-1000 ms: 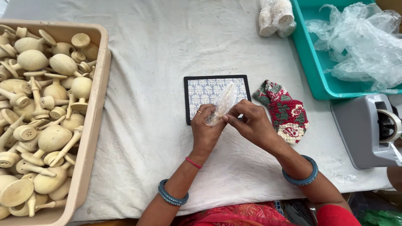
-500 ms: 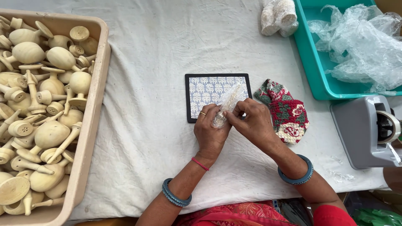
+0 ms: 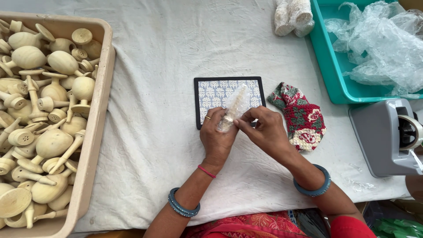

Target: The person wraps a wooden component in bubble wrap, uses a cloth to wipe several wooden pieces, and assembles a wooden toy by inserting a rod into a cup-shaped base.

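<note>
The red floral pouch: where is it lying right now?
In the head view, the red floral pouch lies on the white cloth, right of the patterned tile, just beyond the right hand, left of the tape dispenser.

I see the table [image 3: 154, 145] under a white cloth; around the patterned tile [image 3: 211, 94], a beige crate [image 3: 94, 132] far left, red pouch [image 3: 304, 117] right, teal bin [image 3: 332, 75] and tape dispenser [image 3: 383, 136] beyond.

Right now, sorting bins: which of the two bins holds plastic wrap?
The teal bin at the top right; the beige bin on the left holds wooden pieces.
</note>
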